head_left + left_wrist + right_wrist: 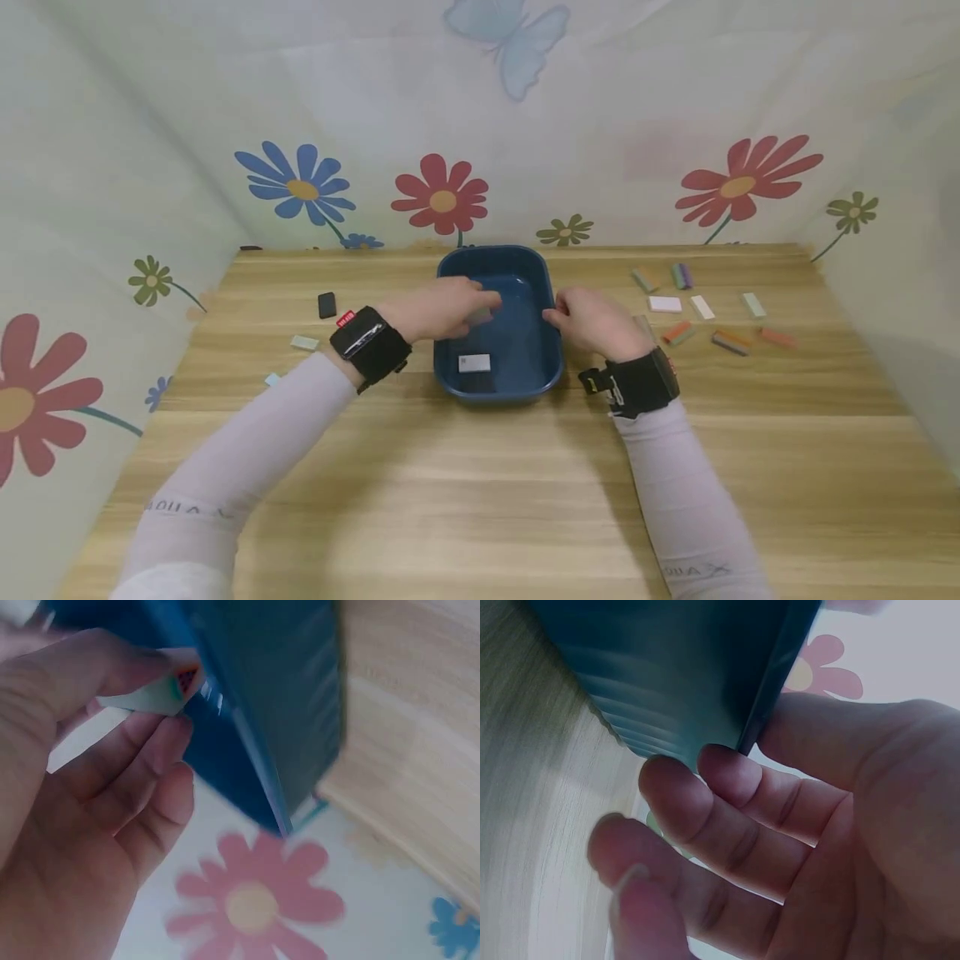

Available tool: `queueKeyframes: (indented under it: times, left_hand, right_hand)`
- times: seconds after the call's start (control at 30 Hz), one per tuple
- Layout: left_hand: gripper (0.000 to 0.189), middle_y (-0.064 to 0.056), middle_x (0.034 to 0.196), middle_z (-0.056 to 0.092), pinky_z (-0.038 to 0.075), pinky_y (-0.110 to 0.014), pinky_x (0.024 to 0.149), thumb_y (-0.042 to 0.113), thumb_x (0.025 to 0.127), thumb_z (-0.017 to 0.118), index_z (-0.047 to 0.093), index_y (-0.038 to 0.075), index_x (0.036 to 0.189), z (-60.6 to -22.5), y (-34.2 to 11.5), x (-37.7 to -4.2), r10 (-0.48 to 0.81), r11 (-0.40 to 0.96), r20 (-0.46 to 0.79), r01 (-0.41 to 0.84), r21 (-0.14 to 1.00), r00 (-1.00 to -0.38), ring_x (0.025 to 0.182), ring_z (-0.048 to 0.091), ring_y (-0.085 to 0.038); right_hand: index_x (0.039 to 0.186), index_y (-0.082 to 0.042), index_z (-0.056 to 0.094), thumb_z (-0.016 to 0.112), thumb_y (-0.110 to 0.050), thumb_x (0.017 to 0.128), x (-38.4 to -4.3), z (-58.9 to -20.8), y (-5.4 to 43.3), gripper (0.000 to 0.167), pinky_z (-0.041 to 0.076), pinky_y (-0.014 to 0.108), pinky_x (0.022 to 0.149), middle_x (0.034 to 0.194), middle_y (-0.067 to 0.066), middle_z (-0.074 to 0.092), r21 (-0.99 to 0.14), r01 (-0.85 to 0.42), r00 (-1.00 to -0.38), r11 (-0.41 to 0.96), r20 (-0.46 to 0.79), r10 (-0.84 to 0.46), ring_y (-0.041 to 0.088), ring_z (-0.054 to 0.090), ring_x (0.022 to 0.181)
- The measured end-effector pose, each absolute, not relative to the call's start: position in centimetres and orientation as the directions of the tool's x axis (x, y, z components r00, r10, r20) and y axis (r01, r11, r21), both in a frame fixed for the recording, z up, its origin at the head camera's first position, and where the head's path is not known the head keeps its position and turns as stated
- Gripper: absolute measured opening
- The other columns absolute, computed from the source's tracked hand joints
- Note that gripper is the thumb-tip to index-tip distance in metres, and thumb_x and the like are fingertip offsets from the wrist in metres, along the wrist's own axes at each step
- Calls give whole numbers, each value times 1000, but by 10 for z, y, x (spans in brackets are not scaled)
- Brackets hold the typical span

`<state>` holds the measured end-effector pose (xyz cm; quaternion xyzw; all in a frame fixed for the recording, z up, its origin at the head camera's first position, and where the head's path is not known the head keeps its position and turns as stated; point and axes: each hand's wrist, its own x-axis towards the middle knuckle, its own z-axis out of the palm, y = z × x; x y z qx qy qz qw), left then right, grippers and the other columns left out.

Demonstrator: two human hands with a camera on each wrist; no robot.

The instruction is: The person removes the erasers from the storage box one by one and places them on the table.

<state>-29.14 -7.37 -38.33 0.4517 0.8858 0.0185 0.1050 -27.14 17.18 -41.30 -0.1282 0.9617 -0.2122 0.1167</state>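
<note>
My left hand is over the left side of a blue plastic bin. Between its thumb and fingers it pinches a small pale eraser with a watermelon picture on its end, best seen in the left wrist view. My right hand grips the bin's right rim, thumb over the edge and fingertips against the outer wall. On the bin's floor, near the front left, lies a white rectangular eraser.
Several coloured and white blocks, among them a white one and an orange one, lie scattered right of the bin. Left of it are a black block, a pale green block and a light blue piece. A flowered curtain stands behind.
</note>
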Motion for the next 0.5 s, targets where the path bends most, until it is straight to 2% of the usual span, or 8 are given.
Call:
queueKeyframes:
  times: [0.17, 0.3, 0.4, 0.5]
  left_hand:
    - [33, -5, 102, 64, 50, -33, 79, 8, 90, 69, 59, 8, 122, -371, -117, -289, 748, 635, -28, 703, 319, -663, 88, 58, -20]
    - [33, 1, 94, 62, 49, -31, 73, 13, 92, 68, 60, 12, 124, -372, -161, -275, 658, 687, 28, 615, 387, -752, 82, 56, -16]
    - [33, 4, 88, 60, 48, -32, 70, 15, 92, 67, 60, 13, 125, -382, -193, -261, 602, 727, 1, 549, 414, -798, 78, 55, -14]
    - [31, 4, 86, 61, 48, -33, 67, 17, 95, 64, 60, 14, 126, -398, -219, -247, 570, 755, -115, 464, 463, -814, 75, 55, -14]
  right_hand:
    - [77, -8, 52, 57, -30, 99, -271, -411, 175, 32, 34, 33, 55, 66, 4, 46, -432, -199, -944, 880, -157, -291, 20, 46, 59]
    - [77, -7, 52, 57, -29, 100, -270, -411, 176, 32, 34, 33, 56, 66, 4, 45, -429, -196, -943, 882, -165, -290, 21, 46, 59]
    - [78, -7, 52, 56, -30, 100, -270, -410, 174, 31, 34, 33, 56, 66, 4, 45, -428, -201, -940, 881, -169, -297, 21, 46, 60]
    - [78, -8, 52, 56, -30, 100, -271, -410, 172, 32, 34, 33, 56, 66, 4, 46, -425, -200, -939, 883, -173, -297, 21, 46, 60]
